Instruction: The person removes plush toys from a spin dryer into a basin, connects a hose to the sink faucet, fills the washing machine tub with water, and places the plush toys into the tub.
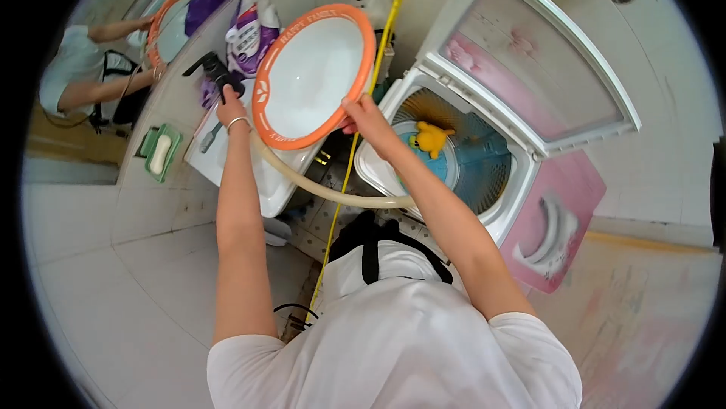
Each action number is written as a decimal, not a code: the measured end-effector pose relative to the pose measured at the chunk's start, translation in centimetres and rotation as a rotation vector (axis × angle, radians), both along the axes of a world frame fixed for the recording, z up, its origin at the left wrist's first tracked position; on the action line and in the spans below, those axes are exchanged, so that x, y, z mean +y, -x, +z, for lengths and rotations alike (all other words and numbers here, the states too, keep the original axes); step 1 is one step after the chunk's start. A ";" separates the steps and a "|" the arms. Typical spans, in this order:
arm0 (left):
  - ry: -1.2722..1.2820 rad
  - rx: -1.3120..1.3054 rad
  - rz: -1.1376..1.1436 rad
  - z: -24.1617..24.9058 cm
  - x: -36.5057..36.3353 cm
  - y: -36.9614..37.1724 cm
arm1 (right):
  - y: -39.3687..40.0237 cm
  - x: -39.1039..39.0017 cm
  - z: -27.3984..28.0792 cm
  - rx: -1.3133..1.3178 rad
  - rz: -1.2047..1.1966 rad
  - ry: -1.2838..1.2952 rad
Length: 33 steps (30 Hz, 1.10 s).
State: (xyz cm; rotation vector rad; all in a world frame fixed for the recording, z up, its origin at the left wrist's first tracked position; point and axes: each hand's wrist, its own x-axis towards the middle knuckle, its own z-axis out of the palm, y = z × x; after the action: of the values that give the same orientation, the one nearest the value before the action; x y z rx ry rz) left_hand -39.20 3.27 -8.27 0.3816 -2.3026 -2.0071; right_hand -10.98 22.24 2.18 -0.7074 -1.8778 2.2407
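Note:
An orange-rimmed white basin [314,80] is tilted above the sink, its rim lettered "HAPPY FAMILY". My right hand [366,123] is closed on the basin's lower right rim, thumb over the edge. At the basin's left, my left hand [233,108], with a bangle at the wrist, is closed at the black faucet [215,72]; some of its fingers are hidden. Below both hands, a beige hose [325,190] curves from the sink side toward the washing machine [522,205]. Inside the machine's open tub lies a yellow plush toy [432,139], by a blue round part.
The machine's lid [529,61] stands raised at the right. A white sink [261,190] is under the basin, and a soap bar [160,153] sits in a green dish on the left. A purple-and-white bag [249,31] stands behind the faucet. A mirror [72,159] fills the upper left.

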 end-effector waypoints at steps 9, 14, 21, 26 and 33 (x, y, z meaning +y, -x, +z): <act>-0.177 -0.090 -0.041 1.0 -0.2 -0.3 | -28.5 1.3 -1.3 -0.210 -0.249 -0.819; -0.201 -0.030 -0.171 -0.7 -1.5 1.8 | -46.1 2.0 -1.7 -0.931 -0.303 -1.139; -0.128 -0.155 -0.084 2.2 -0.4 0.1 | -51.6 3.3 -6.4 -1.072 -0.414 -1.299; -0.199 -0.150 -0.104 1.9 -0.8 0.6 | -51.8 3.0 -3.5 -1.076 -0.214 -1.452; -0.135 -0.160 -0.083 1.9 -0.6 0.7 | -54.5 2.3 2.9 -0.956 -0.378 -1.651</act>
State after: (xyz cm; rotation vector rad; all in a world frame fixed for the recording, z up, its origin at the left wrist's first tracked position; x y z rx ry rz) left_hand -39.94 2.70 -6.35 0.4790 -2.3139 -2.2582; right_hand 43.51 24.56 5.13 -1.4670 -2.5945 -0.3746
